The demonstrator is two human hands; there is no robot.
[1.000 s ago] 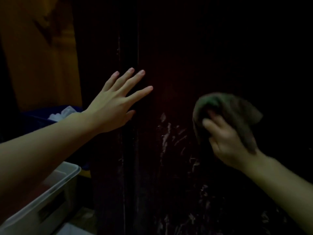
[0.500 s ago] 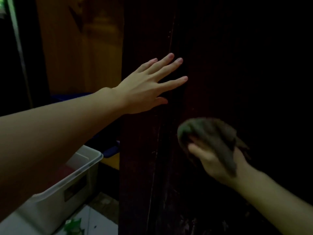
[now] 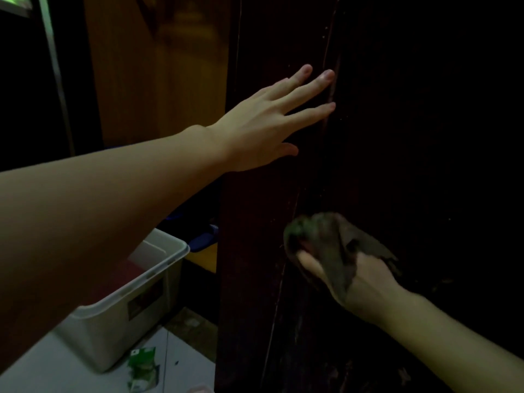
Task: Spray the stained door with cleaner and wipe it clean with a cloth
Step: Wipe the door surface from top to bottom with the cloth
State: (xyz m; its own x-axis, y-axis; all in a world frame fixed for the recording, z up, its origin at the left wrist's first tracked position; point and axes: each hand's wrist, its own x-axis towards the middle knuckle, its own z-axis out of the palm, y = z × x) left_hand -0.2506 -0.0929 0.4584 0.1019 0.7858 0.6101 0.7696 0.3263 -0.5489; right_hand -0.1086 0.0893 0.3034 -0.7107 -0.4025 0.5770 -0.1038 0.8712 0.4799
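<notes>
The dark brown wooden door (image 3: 397,137) fills the right half of the view in very dim light. My left hand (image 3: 266,129) lies flat against it near its left edge, fingers spread. Lower down, my right hand (image 3: 351,279) presses a crumpled grey-green cloth (image 3: 320,236) against the door, the cloth draped over my fingers. Faint pale smears show low on the door below the cloth. No spray bottle is in view.
A white plastic bin (image 3: 136,302) stands on the floor at the lower left, under my left forearm. A small green packet (image 3: 141,367) lies on the pale floor beside it. An orange-brown wooden panel (image 3: 158,75) stands left of the door, with something blue (image 3: 204,239) at its foot.
My right hand has wiped the cloth down and to the left over the door. My left hand has stayed flat on the door. The view has turned left and down.
</notes>
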